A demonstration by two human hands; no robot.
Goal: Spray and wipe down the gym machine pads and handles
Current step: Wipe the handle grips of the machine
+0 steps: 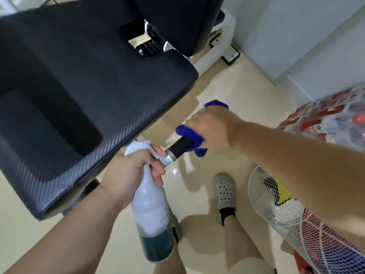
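Mid-task: right hand (212, 127) clenches a blue microfibre cloth (190, 135) round the black rubber machine handle (180, 146) beside the black textured seat pad (79, 95). Left hand (128, 171) grips a white spray bottle (150, 206), fingers (158, 173) curled round its neck. Whether the pad is already wiped can't be told; other parts probably remain.

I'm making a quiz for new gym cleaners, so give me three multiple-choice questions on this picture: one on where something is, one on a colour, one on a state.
1. Where is the cloth?
A. on the floor
B. round the black handle
C. on the seat pad

2. What colour is the cloth?
A. blue
B. yellow
C. white

3. What is the left hand doing?
A. hanging open
B. pressing the seat pad
C. gripping the spray bottle

Answers: B, the right hand holds it round the handle; A, blue shows beside that hand; C, fingers curl round the bottle.
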